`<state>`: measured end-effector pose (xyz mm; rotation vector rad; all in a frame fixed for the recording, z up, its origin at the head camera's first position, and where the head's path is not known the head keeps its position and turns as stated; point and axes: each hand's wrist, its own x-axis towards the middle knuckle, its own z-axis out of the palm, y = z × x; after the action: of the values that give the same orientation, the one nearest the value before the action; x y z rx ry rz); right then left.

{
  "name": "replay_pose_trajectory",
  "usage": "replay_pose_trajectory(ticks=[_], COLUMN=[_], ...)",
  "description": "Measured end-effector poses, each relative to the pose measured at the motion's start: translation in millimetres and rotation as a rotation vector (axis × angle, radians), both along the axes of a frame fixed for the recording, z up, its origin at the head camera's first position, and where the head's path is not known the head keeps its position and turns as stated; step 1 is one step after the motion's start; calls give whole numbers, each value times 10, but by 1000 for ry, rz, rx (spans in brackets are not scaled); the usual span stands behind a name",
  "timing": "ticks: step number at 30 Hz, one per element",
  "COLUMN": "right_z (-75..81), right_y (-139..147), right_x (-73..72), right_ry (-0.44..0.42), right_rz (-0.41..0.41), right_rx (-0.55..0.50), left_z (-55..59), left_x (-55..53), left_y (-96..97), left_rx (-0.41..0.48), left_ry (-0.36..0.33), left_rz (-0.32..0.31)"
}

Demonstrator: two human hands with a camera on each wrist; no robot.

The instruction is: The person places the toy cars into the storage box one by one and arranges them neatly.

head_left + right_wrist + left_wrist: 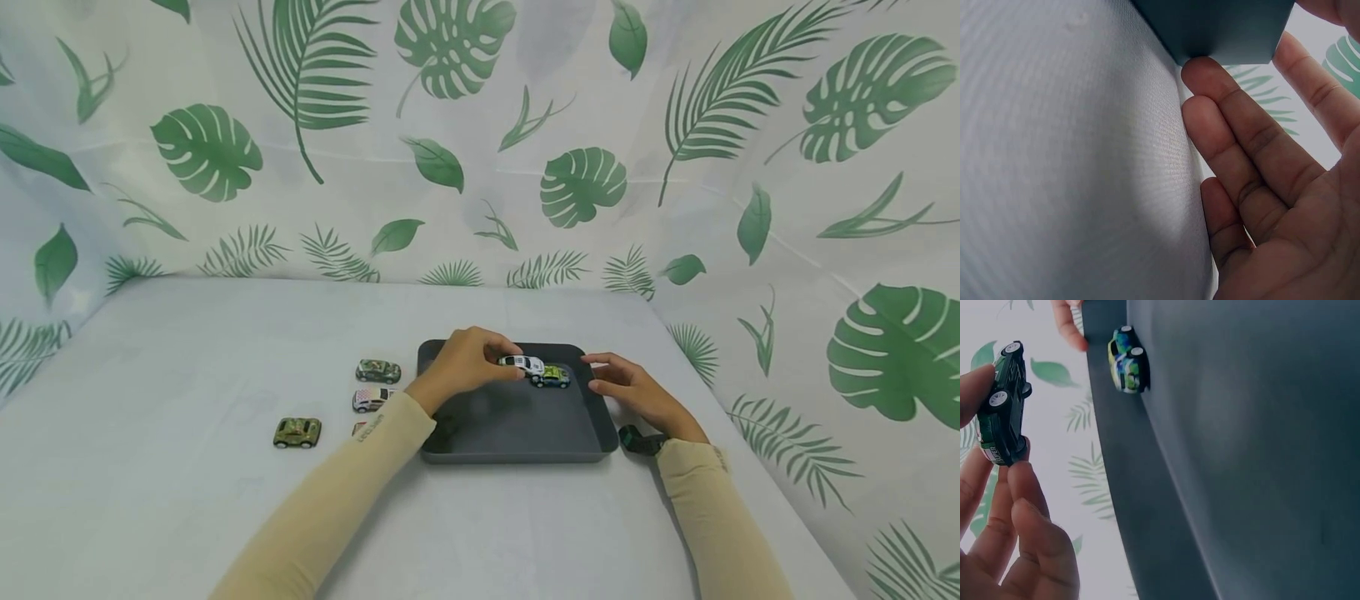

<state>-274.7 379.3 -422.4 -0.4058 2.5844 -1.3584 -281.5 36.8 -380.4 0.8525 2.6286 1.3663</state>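
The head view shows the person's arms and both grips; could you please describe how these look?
The left sleeve and right sleeve are long and beige, with unreadable dark cuff markings. A black device sits at the right wrist. The left grip and right grip are ungloved.

Amounts to a screened-off booth, walled at the back and both sides by leaf-printed cloth around a white tabletop; hard to tell, past the cloth, home from studio.

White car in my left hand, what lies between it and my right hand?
In the head view, a yellow-green car sits between them, inside the tray.
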Motion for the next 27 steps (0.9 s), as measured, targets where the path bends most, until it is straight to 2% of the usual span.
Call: replay_pose_trajectory(ticks=[27], right_z=[-10], right_y=[21], right_x=[-14], right_ry=[-9], right_rz=[6], right_rx=[-20], left_z=[-120], left_x=[-2], left_y=[400], left_rx=[-61], left_ry=[-32], left_rz=[42])
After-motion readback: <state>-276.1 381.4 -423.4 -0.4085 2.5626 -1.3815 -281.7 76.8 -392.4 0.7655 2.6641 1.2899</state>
